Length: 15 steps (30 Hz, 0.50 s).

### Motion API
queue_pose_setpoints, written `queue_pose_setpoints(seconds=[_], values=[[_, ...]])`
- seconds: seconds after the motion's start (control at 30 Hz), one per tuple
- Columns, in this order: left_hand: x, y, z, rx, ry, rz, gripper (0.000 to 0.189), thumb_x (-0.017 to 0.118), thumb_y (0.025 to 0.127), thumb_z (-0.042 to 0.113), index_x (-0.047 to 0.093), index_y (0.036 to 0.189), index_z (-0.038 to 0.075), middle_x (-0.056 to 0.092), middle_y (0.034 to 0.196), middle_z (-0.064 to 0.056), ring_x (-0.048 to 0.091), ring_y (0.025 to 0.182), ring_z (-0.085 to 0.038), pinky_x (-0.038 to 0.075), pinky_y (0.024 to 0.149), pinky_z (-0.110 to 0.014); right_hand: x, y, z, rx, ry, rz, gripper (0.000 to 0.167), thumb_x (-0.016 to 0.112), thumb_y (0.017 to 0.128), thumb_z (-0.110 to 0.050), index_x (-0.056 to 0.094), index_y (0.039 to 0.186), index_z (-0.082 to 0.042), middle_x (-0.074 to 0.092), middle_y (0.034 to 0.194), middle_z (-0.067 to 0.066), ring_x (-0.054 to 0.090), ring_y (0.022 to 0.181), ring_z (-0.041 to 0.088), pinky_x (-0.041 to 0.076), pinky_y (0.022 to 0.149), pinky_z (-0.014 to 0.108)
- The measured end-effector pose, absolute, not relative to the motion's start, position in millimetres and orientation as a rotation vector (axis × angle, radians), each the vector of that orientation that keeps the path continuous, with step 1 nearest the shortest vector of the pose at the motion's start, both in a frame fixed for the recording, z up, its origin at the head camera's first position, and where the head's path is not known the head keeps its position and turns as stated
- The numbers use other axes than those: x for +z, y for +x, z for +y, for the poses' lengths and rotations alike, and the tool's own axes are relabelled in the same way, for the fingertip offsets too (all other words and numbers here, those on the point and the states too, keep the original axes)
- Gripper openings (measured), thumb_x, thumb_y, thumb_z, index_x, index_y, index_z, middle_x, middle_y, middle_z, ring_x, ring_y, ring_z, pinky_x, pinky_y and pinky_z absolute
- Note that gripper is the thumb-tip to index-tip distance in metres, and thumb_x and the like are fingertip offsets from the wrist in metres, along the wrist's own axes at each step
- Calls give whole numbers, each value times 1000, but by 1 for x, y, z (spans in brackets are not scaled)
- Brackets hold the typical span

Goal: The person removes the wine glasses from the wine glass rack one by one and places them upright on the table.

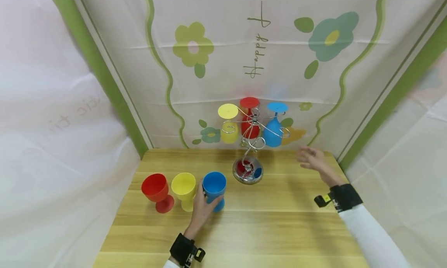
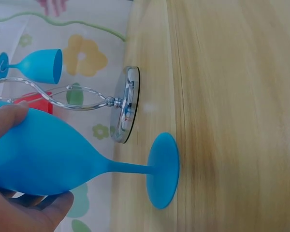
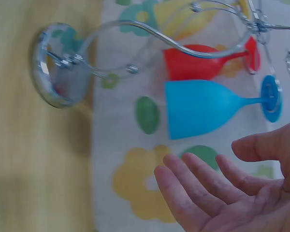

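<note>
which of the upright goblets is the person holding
The upright blue goblet, rightmost of three: the left hand grips it; the red goblet and yellow goblet left of it are unheld.

I've got the blue goblet (image 2: pixel 53 154) by its bowl in my left hand (image 2: pixel 19 216), thumb one side, fingers the other, just beside the chrome rack (image 2: pixel 129 106). Can't tell if its foot touches the worktop (image 2: pixel 232 116). Rack stands on that worktop. Up at the rack: second blue goblet (image 2: pixel 41 66), upside down; red goblet (image 2: pixel 42 104), part hidden behind rack tubing. Flowered cloth (image 2: pixel 93 116) behind rack. My right hand (image 2: pixel 53 7): blurred, cut off, apart from rack.
</note>
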State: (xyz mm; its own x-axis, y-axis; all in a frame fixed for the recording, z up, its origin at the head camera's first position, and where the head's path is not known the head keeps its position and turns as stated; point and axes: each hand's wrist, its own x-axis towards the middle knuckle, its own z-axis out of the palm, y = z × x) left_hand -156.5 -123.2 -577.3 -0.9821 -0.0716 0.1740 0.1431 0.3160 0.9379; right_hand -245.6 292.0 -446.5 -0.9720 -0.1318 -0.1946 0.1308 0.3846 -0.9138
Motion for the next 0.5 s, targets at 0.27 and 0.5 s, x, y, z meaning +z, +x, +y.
queue_pose_setpoints(seconds=[0.27, 0.5], values=[[-579, -157, -124, -1723, -71, -2390, 85, 81, 89, 28, 31, 154, 6, 48, 149, -22, 50, 136, -45, 45, 108, -66, -367, -271, 276, -1568, -95, 2659, 57, 38, 111, -30, 27, 159, 0, 40, 154, 32, 57, 96, -12, 54, 83, 9], [-578, -157, -125, -1739, -79, -2394, 86, 81, 89, 26, 30, 155, 6, 46, 152, -23, 49, 137, -46, 45, 109, -67, -330, -282, 234, -1477, -333, 2845, 50, 44, 110, -23, 39, 153, 1, 51, 147, 29, 62, 113, 9, 51, 81, 5]])
